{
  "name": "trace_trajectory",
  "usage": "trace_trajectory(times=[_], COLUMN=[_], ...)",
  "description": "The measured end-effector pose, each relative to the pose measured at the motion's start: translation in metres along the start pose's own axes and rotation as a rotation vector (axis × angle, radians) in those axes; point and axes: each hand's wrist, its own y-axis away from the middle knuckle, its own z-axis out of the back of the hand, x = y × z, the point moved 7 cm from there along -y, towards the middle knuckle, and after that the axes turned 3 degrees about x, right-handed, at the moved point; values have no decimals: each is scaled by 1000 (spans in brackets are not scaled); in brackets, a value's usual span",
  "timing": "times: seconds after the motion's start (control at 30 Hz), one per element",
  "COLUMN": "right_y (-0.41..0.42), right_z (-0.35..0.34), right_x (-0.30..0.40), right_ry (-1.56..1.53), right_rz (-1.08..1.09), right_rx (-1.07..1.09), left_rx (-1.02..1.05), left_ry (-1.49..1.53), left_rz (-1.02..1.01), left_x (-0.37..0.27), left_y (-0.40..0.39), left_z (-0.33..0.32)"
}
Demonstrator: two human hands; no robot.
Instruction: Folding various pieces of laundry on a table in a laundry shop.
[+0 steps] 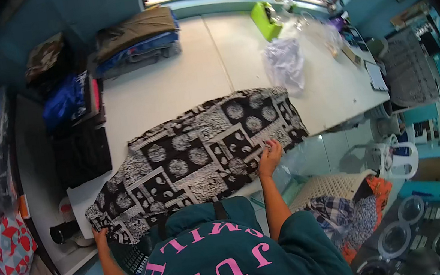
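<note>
A black-and-white patterned cloth lies spread across the near part of the white table, with part of it over the front edge. My left hand grips the cloth at its lower left corner. My right hand rests on the cloth near its right end, fingers bent; whether they pinch the fabric I cannot tell. The cloth's far edge is uneven and slightly bunched.
On the white table are folded clothes, a white plastic bag and a green container. Dark folded clothes sit left. A laundry basket with clothes lies tipped at the right, before a white plastic chair.
</note>
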Motion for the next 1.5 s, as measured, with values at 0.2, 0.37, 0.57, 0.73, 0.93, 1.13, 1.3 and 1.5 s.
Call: trace_trajectory(times=[0.2,0.37,0.57,0.73,0.93,1.13,1.3,1.5], right_y=[4,-2,-35,-58,-55,-50,-48,-109], right_z=[13,-8,29,30,-5,2,10,45], right_x=[-117,-139,-144,-126,-206,-175,-158,-133], right_ry=[-740,-1046,-369,-196,-553,-992,-990,-622], right_rz=[-992,-1161,-620,-622,-837,-1155,-1184,-719], right_rx=[-193,38,-266,-201,-226,-107,-162,-182], left_rx=[-210,-148,-458,-458,-211,-180,-248,-144], left_ry=[72,334,229,373,579,532,564,718], left_rz=[26,157,83,23,52,156,206,265], left_x=[7,-26,-20,12,30,32,33,-23], left_y=[15,73,90,60,15,15,20,49], left_z=[8,-22,-19,-12,-15,-5,9,6])
